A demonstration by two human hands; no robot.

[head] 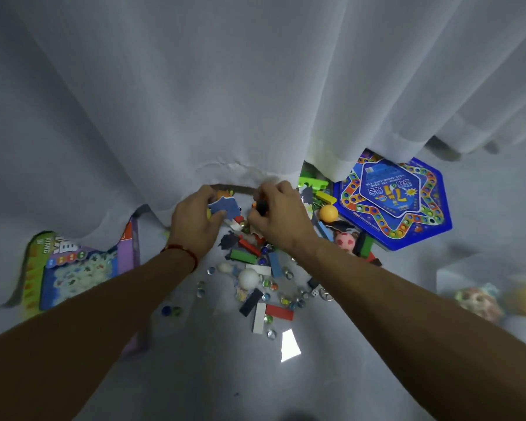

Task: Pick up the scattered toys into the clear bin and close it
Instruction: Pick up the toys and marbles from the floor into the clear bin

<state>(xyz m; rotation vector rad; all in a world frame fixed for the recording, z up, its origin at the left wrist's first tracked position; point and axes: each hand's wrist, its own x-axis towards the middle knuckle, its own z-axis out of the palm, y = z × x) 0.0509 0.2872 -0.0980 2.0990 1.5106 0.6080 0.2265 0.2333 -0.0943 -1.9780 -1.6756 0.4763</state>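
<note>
Both forearms are stretched forward and converge over a heap of toys (255, 268) on a pale floor (213, 375), at the foot of a white curtain (225, 86). The left hand (195, 221) is turned palm down, with a red cord (184, 253) seen round its wrist; its fingers are curled and a blue card piece (225, 208) is pinched between thumb and fingers. The right hand (278, 217) is held beside it, knuckles up, and its curled fingers are closed round a small dark toy (261, 206) with a bit of orange showing; what the toy is cannot be told.

Beneath the hands, coloured blocks, marbles, a white ball (249, 278) and a die (315, 293) are scattered. An orange ball (328, 212) and a pink ball (345, 241) are seen to the right, just beside a blue hexagonal board (407, 208) partly covered by the curtain hem. A second board (73, 268) lies to the left, also half under the curtain. At the right edge the clear bin (456, 275) is seen, blurred, with round toys inside.
</note>
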